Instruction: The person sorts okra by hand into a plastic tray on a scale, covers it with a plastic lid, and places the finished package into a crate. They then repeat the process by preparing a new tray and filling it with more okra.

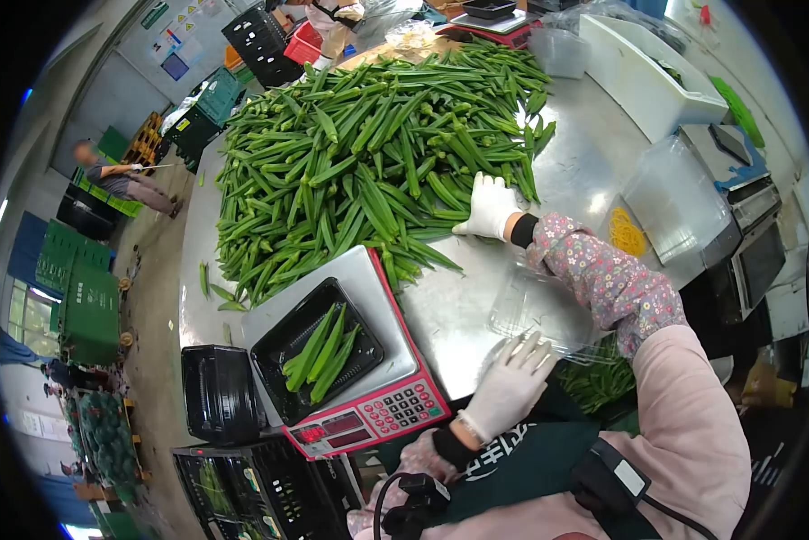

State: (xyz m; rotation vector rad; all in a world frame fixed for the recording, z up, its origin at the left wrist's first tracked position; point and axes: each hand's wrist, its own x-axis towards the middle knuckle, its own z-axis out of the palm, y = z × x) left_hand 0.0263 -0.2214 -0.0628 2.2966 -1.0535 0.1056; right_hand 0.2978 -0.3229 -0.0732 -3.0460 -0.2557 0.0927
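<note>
My right hand (490,209), in a white glove, reaches to the near right edge of a large okra pile (359,162). Its thumb is apart from its partly bent fingers, and no okra shows in its grasp. My left hand (512,382), also gloved, lies with fingers stretched out at the near edge of a clear plastic container (539,310). To the left, a red and silver digital scale (400,360) carries a black tray (368,328) holding three okra pods (319,355).
Stacked black trays (220,391) stand left of the scale, above black crates (251,486). Yellow rubber bands (627,232) and clear lids (674,198) lie right. A white foam box (647,81) stands at the back right. A person (130,180) stands across the floor.
</note>
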